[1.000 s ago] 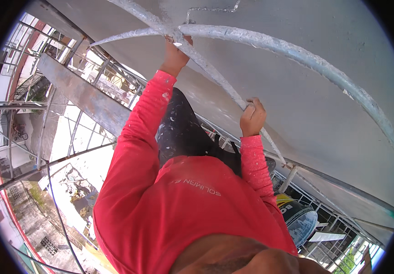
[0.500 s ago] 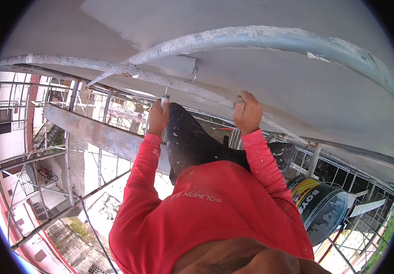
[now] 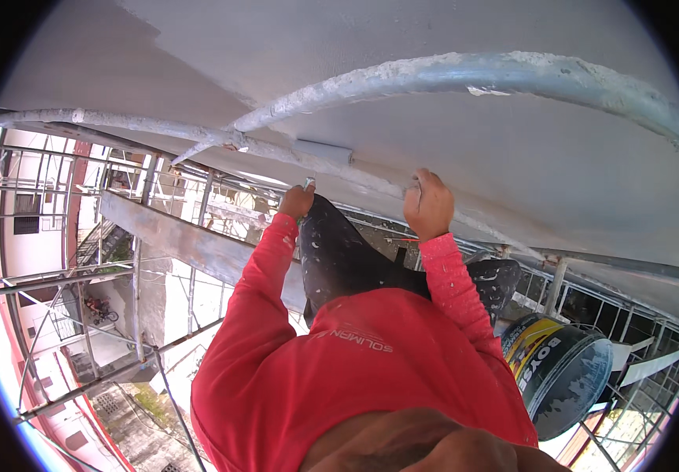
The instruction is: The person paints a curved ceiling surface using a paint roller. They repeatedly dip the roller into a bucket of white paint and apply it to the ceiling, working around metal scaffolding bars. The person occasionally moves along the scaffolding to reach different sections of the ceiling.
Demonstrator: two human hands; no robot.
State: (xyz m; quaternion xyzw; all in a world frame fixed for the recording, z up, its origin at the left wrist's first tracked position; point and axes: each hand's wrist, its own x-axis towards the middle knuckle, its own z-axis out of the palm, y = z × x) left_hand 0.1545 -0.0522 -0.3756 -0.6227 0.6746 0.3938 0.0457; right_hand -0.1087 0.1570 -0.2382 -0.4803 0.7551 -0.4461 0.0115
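My left hand (image 3: 298, 201) is closed around the handle of a paint roller, mostly hidden by the fingers. The grey roller cover (image 3: 325, 150) rests against the grey wall (image 3: 473, 134), just behind a paint-spattered scaffold pipe (image 3: 308, 161). To the right, my right hand (image 3: 429, 206) is wrapped round that same slanting pipe. My dark, paint-flecked trouser leg (image 3: 331, 244) lies between the two hands.
A second, thicker pipe (image 3: 434, 76) arcs across the wall above. A paint bucket (image 3: 563, 370) with yellow and black label stands at right. A metal plank (image 3: 190, 236) and scaffold bars (image 3: 138, 275) are at left, with ground far below.
The roller cover has come down the wall toward the slanting pipe, and my left hand has shifted right. My right hand keeps its hold. The whole view has tilted slightly.
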